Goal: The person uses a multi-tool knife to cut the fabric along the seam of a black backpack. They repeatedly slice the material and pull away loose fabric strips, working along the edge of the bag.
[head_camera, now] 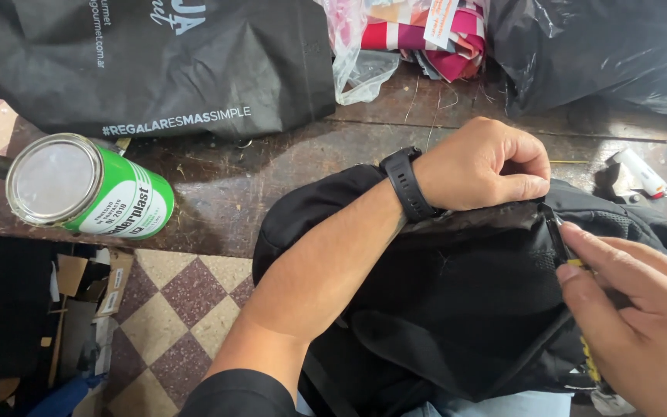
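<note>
A dark, worn wooden desk (218,201) spans the upper view, with checkered floor tiles (179,309) below its edge at seven o'clock. Across eleven o'clock lies a big black bag with white lettering (171,62), and another black plastic bag (596,46) sits at one o'clock. Front and centre, from the middle toward five o'clock, is a black fabric backpack (457,309), resting against the desk edge. The left hand (484,166), a black watch (407,185) on its wrist, is closed in a pinch on the backpack's upper edge at about two o'clock. The right hand (634,324), at four o'clock, has its fingers narrowed onto that edge, pressing a thin yellow-tipped item I cannot identify. At nine o'clock a green tin can (86,189) lies on its side. At twelve o'clock, striped pink cloth (434,38) in clear plastic. At three o'clock, a small white lighter (641,174).
</note>
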